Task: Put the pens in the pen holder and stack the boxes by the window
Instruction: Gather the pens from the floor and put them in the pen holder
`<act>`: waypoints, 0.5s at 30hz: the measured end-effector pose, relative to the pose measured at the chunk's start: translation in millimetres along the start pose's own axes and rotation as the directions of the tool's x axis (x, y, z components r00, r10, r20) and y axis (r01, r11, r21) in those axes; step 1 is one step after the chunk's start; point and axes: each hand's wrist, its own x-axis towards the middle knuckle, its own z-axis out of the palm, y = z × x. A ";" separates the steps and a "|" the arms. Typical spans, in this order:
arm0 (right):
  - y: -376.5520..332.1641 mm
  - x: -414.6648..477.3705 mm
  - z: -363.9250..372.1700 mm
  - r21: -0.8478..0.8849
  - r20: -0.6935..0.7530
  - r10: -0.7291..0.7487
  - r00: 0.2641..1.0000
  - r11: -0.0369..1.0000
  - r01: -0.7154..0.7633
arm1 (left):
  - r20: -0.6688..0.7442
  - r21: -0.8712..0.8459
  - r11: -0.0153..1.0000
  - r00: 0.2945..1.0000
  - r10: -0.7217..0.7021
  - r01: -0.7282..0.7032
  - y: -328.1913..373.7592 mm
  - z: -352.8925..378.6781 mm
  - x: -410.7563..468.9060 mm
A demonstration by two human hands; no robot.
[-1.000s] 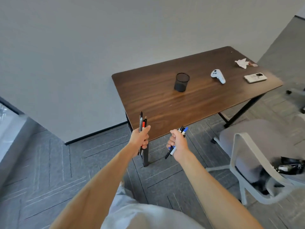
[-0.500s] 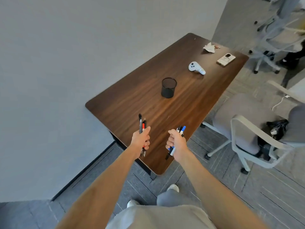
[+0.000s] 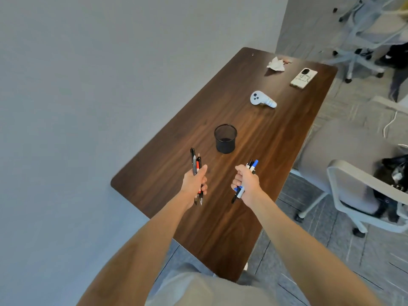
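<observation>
A black mesh pen holder (image 3: 225,139) stands upright and empty on the dark wooden table (image 3: 260,155). My left hand (image 3: 195,181) is closed around a bunch of black and red pens (image 3: 196,162), held upright just short of the holder and to its left. My right hand (image 3: 245,183) grips a bunch of blue, black and white markers (image 3: 252,166), near the holder's right side. Both hands hover over the table. No boxes or window are in view.
Farther along the table lie a white controller (image 3: 261,100), a phone (image 3: 303,77) and a crumpled tissue (image 3: 276,64). A grey wall runs along the left. Grey office chairs (image 3: 353,188) stand to the right, one carrying a black bag (image 3: 395,171).
I have walked up to the table's near end. Both hands, still gripping their pens, now hang over the tabletop close to the holder.
</observation>
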 end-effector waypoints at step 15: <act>-47.3 26.5 11.2 0.053 -0.206 -0.223 0.953 0.970 0.238 | 0.012 0.220 0.952 0.976 0.217 -0.215 54.8 38.2 85.1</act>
